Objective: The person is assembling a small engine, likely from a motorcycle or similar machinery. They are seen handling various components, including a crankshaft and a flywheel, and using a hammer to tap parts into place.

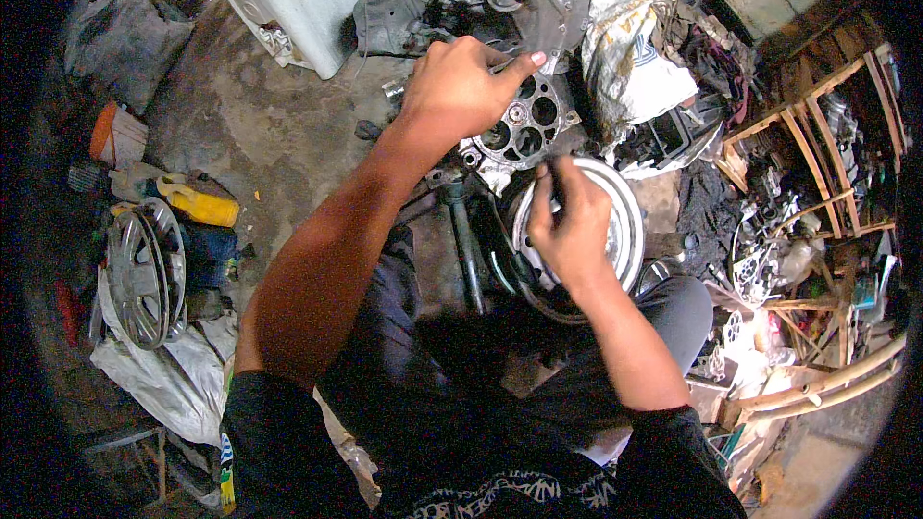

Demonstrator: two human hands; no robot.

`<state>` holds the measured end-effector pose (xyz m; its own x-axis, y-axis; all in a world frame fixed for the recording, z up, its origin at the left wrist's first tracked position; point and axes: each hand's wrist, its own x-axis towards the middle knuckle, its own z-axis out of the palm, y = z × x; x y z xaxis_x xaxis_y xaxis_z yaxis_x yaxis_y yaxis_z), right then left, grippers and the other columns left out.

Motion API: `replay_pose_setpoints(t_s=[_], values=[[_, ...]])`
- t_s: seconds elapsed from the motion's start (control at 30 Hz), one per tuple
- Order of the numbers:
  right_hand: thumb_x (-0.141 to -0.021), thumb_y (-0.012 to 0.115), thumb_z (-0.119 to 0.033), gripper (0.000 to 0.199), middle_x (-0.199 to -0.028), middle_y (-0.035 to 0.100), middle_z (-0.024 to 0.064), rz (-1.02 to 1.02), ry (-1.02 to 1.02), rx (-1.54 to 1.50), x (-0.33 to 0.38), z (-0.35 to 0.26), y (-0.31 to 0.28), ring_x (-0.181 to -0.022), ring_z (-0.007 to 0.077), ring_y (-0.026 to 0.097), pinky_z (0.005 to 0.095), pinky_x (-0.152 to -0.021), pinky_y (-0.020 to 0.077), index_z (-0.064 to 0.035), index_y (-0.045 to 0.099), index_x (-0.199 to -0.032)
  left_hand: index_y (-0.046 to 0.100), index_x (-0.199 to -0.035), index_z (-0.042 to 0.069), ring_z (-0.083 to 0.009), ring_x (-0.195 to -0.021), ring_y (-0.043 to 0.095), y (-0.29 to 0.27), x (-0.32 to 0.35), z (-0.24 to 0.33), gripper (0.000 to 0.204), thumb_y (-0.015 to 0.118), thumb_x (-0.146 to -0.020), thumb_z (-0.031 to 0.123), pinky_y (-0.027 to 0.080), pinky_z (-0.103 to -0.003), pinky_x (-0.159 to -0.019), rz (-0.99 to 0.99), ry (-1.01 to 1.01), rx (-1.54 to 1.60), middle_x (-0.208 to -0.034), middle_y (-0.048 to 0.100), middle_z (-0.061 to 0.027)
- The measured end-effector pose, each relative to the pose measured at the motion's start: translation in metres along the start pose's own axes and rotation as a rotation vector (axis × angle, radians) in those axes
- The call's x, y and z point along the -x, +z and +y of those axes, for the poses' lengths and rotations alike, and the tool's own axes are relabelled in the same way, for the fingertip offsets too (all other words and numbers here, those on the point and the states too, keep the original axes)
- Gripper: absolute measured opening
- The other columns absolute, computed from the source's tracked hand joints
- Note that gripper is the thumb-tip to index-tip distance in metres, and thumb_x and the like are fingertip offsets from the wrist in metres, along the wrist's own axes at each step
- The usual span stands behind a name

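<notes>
Around the work, the floor is littered with parts, and a wooden rack is seen crowded at the right. Beyond, a pale box is set at the upper left and a stained white sack is heaped at the upper right. A round, pale-rimmed wheel is partly covered by the right hand. Just above the wheel, between the two hands, the plate is placed, a metal piece pierced by round holes. Its upper left is overlapped by the left hand, whose thumb and forefinger are stretched toward the top edge; whether anything is gripped there cannot be told. The right hand is kept half curled, fingertips gathered near the plate's lower edge; a small item may be pinched, but none can be made out. Below the plate, a dark tube is seen. The plate could be tipped if pressed at one edge only, its support being hidden; anything small, if let slip, could be lost among the clutter
</notes>
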<state>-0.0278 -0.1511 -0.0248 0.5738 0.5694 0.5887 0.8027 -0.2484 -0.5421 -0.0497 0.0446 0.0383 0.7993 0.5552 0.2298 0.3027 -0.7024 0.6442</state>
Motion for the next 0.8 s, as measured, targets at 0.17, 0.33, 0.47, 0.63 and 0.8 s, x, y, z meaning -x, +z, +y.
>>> replay_pose_setpoints(t_s=[0.17, 0.33, 0.47, 0.63, 0.8], values=[[-0.086, 0.065, -0.006, 0.009, -0.072, 0.063, 0.0236, -0.004, 0.065, 0.027, -0.001, 0.003, 0.0, -0.064, 0.0429, 0.065, 0.05, -0.056, 0.0499, -0.0017, 0.057, -0.088, 0.077, -0.091, 0.001, -0.0488, -0.09, 0.069, 0.0, 0.001, 0.0, 0.067, 0.064, -0.087, 0.067, 0.054, -0.053, -0.086, -0.03, -0.035, -0.03, -0.082, 0.069, -0.0308], [-0.086, 0.065, -0.007, 0.01, -0.07, 0.064, 0.0238, -0.023, 0.01, 0.014, 0.01, 0.0, 0.004, -0.064, 0.0435, 0.065, 0.0503, -0.058, 0.0513, -0.0018, 0.06, -0.093, 0.078, -0.089, 0.002, -0.0485, -0.088, 0.069, 0.001, 0.002, 0.002, 0.067, 0.063, -0.087, 0.067, 0.054, -0.054, -0.085, -0.007, -0.018, -0.013, -0.08, 0.069, -0.0309], [-0.085, 0.066, -0.007, 0.012, -0.069, 0.063, 0.0231, 0.01, 0.061, 0.024, 0.003, 0.008, 0.002, -0.064, 0.0432, 0.066, 0.051, -0.059, 0.0512, -0.0018, 0.059, -0.092, 0.078, -0.09, 0.003, -0.0483, -0.089, 0.07, 0.0, 0.002, 0.002, 0.066, 0.063, -0.087, 0.067, 0.054, -0.053, -0.086, -0.048, -0.054, -0.001, -0.08, 0.069, -0.0301], [-0.084, 0.068, -0.008, 0.012, -0.067, 0.062, 0.0231, -0.006, 0.017, 0.002, 0.009, 0.004, 0.004, -0.061, 0.0432, 0.064, 0.0506, -0.057, 0.0499, -0.0015, 0.059, -0.09, 0.078, -0.092, 0.003, -0.0477, -0.09, 0.07, 0.001, 0.004, 0.003, 0.066, 0.063, -0.087, 0.067, 0.055, -0.052, -0.087, -0.02, -0.042, -0.03, -0.083, 0.07, -0.0294], [-0.084, 0.066, -0.005, 0.01, -0.068, 0.062, 0.0232, 0.018, 0.042, 0.016, -0.004, 0.01, 0.001, -0.062, 0.0429, 0.065, 0.0505, -0.056, 0.0489, -0.0013, 0.058, -0.09, 0.077, -0.096, -0.001, -0.0472, -0.099, 0.069, -0.004, 0.002, 0.007, 0.072, 0.065, -0.084, 0.07, 0.054, -0.051, -0.092, -0.084, -0.104, -0.014, -0.092, 0.07, -0.0326]])
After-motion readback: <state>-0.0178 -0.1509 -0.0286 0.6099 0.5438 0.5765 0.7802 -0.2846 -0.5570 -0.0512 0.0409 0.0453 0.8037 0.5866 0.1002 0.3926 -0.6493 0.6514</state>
